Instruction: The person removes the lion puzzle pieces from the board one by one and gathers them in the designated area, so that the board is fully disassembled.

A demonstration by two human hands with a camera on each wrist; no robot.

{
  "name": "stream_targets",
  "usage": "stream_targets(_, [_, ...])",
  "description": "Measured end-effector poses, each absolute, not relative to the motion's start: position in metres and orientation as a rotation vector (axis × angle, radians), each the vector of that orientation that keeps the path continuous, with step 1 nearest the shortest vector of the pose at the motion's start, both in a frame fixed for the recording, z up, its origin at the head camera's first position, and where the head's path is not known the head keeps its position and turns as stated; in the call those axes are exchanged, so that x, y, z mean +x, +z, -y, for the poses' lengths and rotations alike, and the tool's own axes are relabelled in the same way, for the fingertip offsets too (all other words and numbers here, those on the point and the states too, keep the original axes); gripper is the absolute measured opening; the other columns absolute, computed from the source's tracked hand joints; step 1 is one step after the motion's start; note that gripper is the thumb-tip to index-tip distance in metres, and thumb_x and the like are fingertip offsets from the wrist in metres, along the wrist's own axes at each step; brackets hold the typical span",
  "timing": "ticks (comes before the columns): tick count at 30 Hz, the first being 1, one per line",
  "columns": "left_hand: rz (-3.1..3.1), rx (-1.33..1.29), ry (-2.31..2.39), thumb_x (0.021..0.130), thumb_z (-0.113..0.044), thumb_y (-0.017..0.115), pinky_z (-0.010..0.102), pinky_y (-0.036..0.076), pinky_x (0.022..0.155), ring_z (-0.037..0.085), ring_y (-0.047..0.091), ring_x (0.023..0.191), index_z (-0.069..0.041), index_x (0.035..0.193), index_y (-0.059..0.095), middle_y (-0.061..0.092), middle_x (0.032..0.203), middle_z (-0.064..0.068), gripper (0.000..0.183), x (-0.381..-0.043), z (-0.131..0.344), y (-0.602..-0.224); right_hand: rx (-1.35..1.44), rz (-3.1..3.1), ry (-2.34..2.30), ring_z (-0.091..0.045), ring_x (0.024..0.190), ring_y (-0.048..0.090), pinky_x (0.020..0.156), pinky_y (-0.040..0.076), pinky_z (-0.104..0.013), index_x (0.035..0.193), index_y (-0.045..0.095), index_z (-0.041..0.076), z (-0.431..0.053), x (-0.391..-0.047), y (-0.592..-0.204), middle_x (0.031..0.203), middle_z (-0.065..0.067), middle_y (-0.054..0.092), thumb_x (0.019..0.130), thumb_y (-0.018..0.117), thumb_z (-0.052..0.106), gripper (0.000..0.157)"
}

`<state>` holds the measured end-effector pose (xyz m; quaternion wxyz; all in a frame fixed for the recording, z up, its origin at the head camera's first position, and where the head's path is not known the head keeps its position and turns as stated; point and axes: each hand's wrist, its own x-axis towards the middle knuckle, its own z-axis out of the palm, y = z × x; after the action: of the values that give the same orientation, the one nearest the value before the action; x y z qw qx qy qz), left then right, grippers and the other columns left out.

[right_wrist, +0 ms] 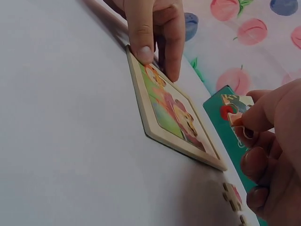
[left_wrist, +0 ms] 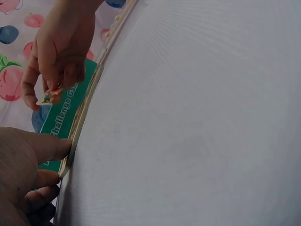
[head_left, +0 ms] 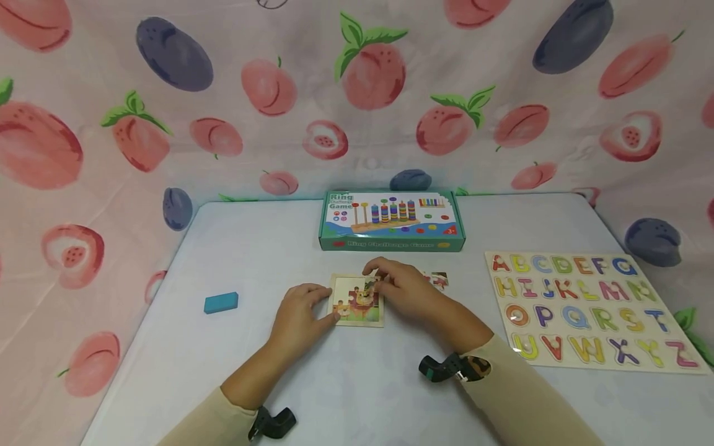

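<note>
A small wooden jigsaw board point(head_left: 359, 323) with a cartoon animal picture, partly filled, lies on the white table. My left hand point(head_left: 298, 316) grips its left side, the thumb on the frame at the near corner. Between thumb and fingertips, my right hand point(head_left: 409, 291) pinches a jigsaw piece point(right_wrist: 237, 106) held above the board's far right part. That piece is mostly covered by the fingers in the head view. Loose jigsaw pieces point(head_left: 439, 280) lie just beyond the right hand, partly hidden by it.
Behind the board stands a green Ring Challenge Game box point(head_left: 390, 243). A wooden alphabet board point(head_left: 608, 365) with colored letters lies on the right. Off to the left is a blue block point(head_left: 220, 303). A fruit-print cloth point(head_left: 223, 93) hangs behind the table.
</note>
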<state>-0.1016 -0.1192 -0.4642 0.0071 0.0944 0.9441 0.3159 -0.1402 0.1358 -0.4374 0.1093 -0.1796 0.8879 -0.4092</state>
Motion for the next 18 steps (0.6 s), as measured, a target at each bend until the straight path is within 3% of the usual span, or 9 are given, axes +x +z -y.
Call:
stream_targets(8, [-2.949,0.298,0.995,0.086,-0.022,0.092,0.052,0.045,0.113,0.034,0.056,0.132,-0.003,0.128,0.076,0.069,0.130,0.010,0.049,-0.100,0.120,-0.464,-0.393,-2.622,-1.298,-0.021,0.079,0.058,0.070,0.050,-0.036,0.124,0.073,0.022,-0.155,-0.136,-0.440,0.101,0.002,0.067,0.099,0.067,0.013,0.028])
stream_targets(18, [-2.938,0.293,0.992,0.088,-0.023,0.090,0.051,0.045,0.113,0.032,0.054,0.134,-0.004,0.131,0.075,0.068,0.132,0.009,0.049,-0.100,0.120,-0.463,-0.492,-2.668,-1.178,-0.015,0.075,0.059,0.068,0.050,-0.031,0.117,0.074,0.020,-0.177,-0.131,-0.448,0.096,0.004,0.070,0.095,0.072,0.008,0.025])
